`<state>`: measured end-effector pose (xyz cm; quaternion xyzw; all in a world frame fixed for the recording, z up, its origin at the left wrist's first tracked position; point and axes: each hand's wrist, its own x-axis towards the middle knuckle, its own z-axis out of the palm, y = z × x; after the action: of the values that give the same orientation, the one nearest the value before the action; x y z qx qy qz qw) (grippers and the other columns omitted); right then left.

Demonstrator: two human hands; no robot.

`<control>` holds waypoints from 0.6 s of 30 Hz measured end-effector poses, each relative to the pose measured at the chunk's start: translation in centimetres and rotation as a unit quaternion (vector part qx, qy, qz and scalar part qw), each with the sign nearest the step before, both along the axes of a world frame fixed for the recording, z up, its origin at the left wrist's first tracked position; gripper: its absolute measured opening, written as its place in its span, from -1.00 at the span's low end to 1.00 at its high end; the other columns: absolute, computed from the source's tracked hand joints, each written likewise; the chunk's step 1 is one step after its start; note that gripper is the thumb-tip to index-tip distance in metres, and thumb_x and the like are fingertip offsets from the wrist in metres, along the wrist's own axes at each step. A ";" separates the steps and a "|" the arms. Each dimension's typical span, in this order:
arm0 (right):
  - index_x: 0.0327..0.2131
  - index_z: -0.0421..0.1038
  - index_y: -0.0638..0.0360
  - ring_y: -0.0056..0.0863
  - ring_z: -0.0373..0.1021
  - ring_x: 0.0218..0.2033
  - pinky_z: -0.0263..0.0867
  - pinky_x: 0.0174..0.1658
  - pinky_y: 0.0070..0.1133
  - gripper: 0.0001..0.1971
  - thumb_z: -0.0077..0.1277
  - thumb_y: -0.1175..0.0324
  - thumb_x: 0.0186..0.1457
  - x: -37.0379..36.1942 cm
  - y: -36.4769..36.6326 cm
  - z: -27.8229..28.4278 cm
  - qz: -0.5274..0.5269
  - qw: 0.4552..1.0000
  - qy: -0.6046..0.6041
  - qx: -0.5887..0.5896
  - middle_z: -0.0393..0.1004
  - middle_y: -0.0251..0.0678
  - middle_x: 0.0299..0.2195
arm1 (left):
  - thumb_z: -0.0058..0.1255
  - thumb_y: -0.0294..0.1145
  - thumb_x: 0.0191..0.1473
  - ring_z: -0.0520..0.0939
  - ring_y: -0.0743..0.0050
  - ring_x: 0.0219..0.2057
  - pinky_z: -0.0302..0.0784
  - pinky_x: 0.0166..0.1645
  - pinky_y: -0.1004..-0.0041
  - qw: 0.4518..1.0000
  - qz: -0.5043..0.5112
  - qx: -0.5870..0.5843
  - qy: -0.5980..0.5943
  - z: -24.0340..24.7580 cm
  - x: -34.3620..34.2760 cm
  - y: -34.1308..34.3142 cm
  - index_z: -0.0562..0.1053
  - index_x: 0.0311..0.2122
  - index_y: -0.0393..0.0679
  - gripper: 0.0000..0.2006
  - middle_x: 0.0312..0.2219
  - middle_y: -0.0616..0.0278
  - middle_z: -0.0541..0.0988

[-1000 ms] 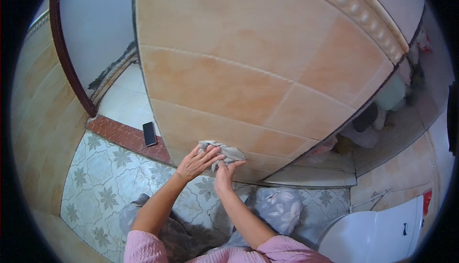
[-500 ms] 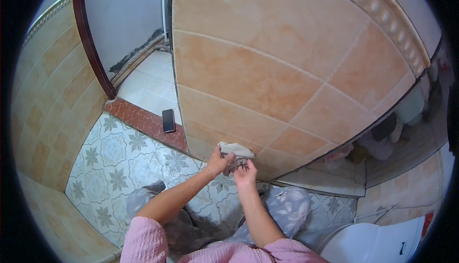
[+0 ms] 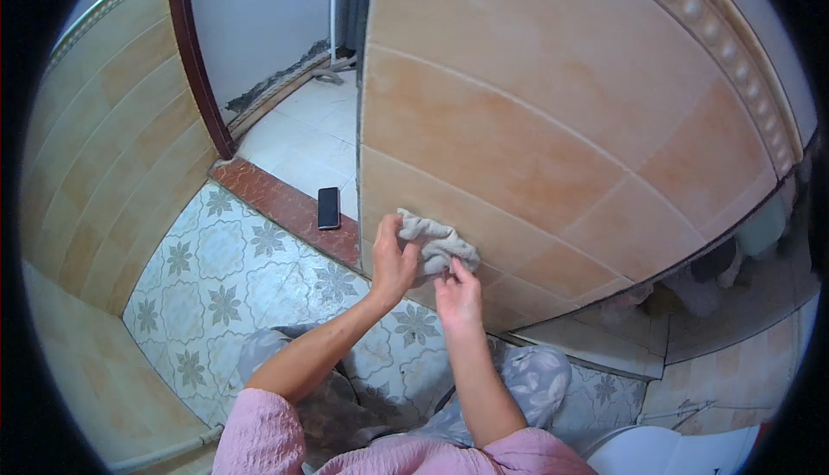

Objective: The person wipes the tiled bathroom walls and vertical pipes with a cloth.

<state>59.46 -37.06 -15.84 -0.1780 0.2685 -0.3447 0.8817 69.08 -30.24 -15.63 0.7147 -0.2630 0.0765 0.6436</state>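
Note:
A crumpled grey-white cloth [image 3: 439,243] is held between my two hands, in front of the lower part of the tiled wall [image 3: 492,155]. My left hand [image 3: 394,261] grips the cloth's left side, thumb and fingers closed on its edge. Its lower right side is pinched by my right hand [image 3: 458,293], with the fingers bent under the fabric. Folds of cloth hide some of the fingertips. Whether the cloth touches the wall I cannot tell.
A black phone [image 3: 328,208] lies by the red-brown door sill [image 3: 276,203] left of my hands. Patterned tiles cover the floor [image 3: 224,259]. At the lower right stands a white rounded fixture [image 3: 656,453]; bags and other items [image 3: 699,285] sit in a recess at the right.
Both hands have risen a little with the cloth, which is now more spread and rumpled instead of folded flat. The view has shifted, so doorway and phone appear farther right.

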 end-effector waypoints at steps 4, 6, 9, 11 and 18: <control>-0.12 0.32 0.22 -0.30 0.30 -0.06 0.23 0.04 -0.31 -0.75 -0.19 0.49 0.10 2.4 -2.7 -11.1 0.030 0.976 0.121 0.178 0.38 -0.20 -0.11 | 0.10 -0.53 -0.17 0.45 -0.02 -0.18 0.38 -0.11 0.23 0.988 0.037 0.146 0.036 -4.1 0.7 0.0 0.27 -0.18 -0.24 -0.61 -0.26 -0.06 0.41; -0.11 0.32 0.22 -0.26 0.28 -0.03 0.21 0.06 -0.27 -0.74 -0.24 0.43 0.13 2.7 -4.2 -16.2 0.043 0.977 0.106 0.181 0.36 -0.18 -0.08 | 0.13 -0.50 -0.21 0.38 -0.13 -0.11 0.34 -0.06 0.17 0.985 0.022 0.155 0.078 -6.8 0.4 -0.9 0.25 -0.14 -0.21 -0.54 -0.20 -0.10 0.37; 0.02 0.20 0.20 -0.21 0.22 0.04 0.16 0.08 -0.17 -0.65 -0.36 0.28 0.21 4.3 -0.6 -12.7 0.107 0.971 0.168 0.135 0.26 -0.11 0.02 | 0.11 -0.46 -0.14 0.48 -0.13 -0.20 0.39 -0.08 0.18 0.947 0.025 0.158 0.279 -9.7 1.7 0.2 0.23 -0.09 -0.17 -0.54 -0.23 -0.12 0.44; 0.03 0.18 0.20 -0.20 0.21 0.04 0.16 0.08 -0.14 -0.63 -0.40 0.25 0.23 4.5 -0.3 -11.1 0.143 0.959 0.181 0.166 0.25 -0.10 0.02 | 0.08 -0.45 -0.11 0.50 -0.05 -0.23 0.40 -0.10 0.21 0.927 0.028 0.121 0.355 -9.1 1.5 -0.6 0.24 -0.08 -0.17 -0.56 -0.24 -0.08 0.45; 0.02 0.21 0.25 -0.25 0.30 -0.03 0.25 0.04 -0.25 -0.61 -0.38 0.21 0.23 5.7 0.1 -8.1 0.224 0.954 0.029 0.195 0.33 -0.17 -0.02 | -0.09 -0.45 0.03 0.51 0.20 -0.24 0.41 -0.13 0.31 0.920 0.076 -0.040 0.381 -5.6 3.9 -0.9 0.30 -0.12 -0.31 -0.71 -0.24 -0.04 0.47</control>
<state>65.19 -36.91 -23.95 -0.0680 0.3088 -0.0742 0.9458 72.93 -31.10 -21.22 0.6812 0.0611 -0.1425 0.7155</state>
